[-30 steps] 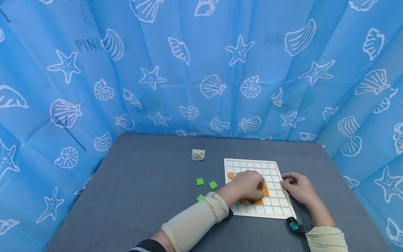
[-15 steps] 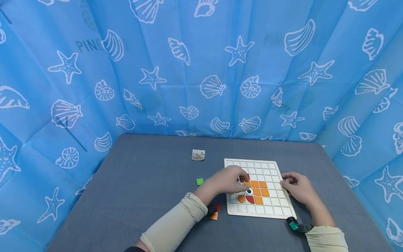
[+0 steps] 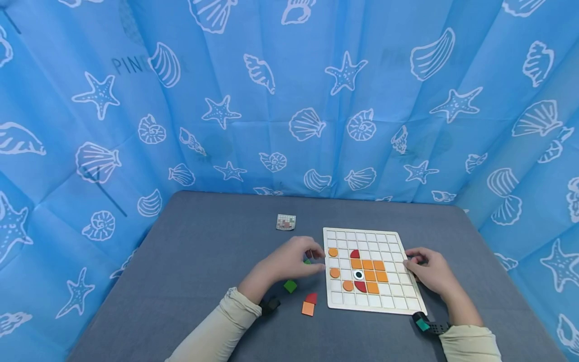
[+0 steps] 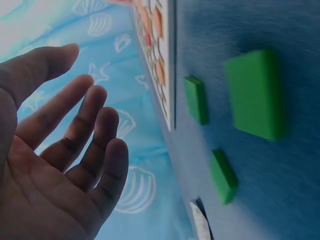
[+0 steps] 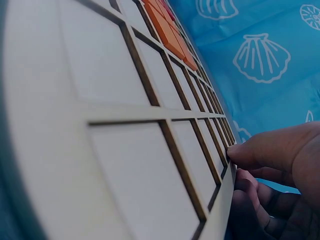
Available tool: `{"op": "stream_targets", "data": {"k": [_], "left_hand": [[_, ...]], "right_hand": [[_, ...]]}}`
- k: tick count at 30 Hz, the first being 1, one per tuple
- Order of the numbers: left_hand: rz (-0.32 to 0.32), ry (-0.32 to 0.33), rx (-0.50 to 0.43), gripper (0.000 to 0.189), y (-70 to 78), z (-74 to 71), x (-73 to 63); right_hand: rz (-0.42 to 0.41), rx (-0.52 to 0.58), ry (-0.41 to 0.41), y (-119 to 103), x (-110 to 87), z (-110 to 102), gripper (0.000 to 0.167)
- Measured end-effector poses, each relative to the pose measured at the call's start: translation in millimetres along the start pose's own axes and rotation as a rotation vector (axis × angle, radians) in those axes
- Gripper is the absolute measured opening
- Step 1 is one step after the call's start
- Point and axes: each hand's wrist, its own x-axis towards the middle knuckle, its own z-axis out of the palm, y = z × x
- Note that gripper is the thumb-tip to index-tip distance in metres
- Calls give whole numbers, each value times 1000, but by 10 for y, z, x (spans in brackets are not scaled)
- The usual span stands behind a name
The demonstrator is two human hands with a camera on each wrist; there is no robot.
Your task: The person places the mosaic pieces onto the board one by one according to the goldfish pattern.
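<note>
My left hand (image 3: 294, 259) hovers just left of the white grid board (image 3: 402, 279), above the green tiles (image 4: 255, 95). Its fingers are loosely bent and apart, and the palm is bare in the left wrist view. At the board's right edge my right hand (image 3: 429, 269) grips the frame, thumb on the rim and the other fingers below it. Set in the cells are several orange squares (image 3: 368, 275), a round eye piece (image 3: 359, 275), red quarter-round pieces (image 3: 360, 286) and orange discs (image 3: 334, 273).
Left of the board's lower corner lie a loose red quarter-round piece (image 3: 311, 298) and an orange square tile (image 3: 308, 308), side by side. A small picture card (image 3: 286, 222) rests farther back on the grey table (image 3: 217, 241). Behind hangs a blue shell-print curtain (image 3: 267, 100).
My left hand has drawn back leftward from over the orange squares to beside the board, uncovering the pieces there. The right hand keeps its place on the right edge.
</note>
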Motion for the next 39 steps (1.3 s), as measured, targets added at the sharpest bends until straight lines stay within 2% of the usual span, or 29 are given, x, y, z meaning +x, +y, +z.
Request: {"op": "stream_targets", "data": {"k": [7,15,20,26,30,39], "left_hand": [[10,-93,0,31,-65,11,-229],[73,-131,-9,23,-30,55,-446],[91,-207,8,18,-8,71,-500],[85,-319,47,21,-21,117,-504],[65,-329,67,18,-18,145,-507],[28,-297,111,14,9,177,-520]], "right_hand": [[5,-7,11,-3,3,9,40],[-10,0,1,-7,13,4,41],[-18,2,1,-14,21,-8,42],[1,6,-10,-2,14,7,42],[1,3,-5,4,3,10,42],[9,-7,2,-5,4,-6,42]]}}
